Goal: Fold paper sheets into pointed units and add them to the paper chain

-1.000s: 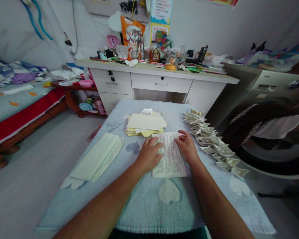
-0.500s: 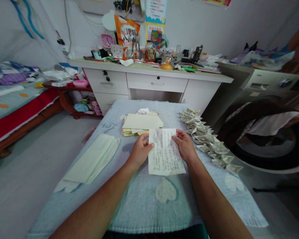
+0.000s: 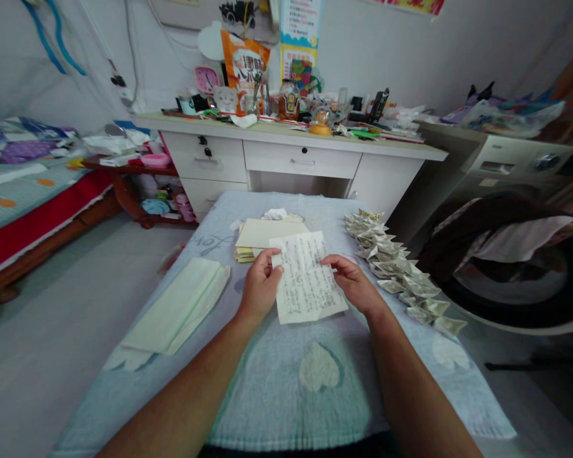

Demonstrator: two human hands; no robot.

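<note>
My left hand (image 3: 261,283) pinches the left edge of a handwritten sheet of paper (image 3: 308,280), thumb on top. The creased sheet is held tilted above the cloth-covered table. At its right edge is my right hand (image 3: 353,283), its fingers apart and the index fingertip at the paper; no grip shows there. Just beyond the sheet, and partly hidden by it, is a stack of cream and yellow paper (image 3: 267,232). To the right stand several folded paper boats (image 3: 389,261) in close rows. Pale green folded sheets (image 3: 176,305) lie on the left.
A light blue cloth (image 3: 267,388) with heart patterns covers the table. Behind it stands a white desk (image 3: 300,156) crowded with jars, a clock and a snack bag. A washing machine (image 3: 520,156) with its door open is at the right, a bed (image 3: 38,191) at the left.
The sheet has moved left and slightly away from me, and has tilted. My left hand went with it; the right hand's thumb has come off the paper and its fingers have loosened.
</note>
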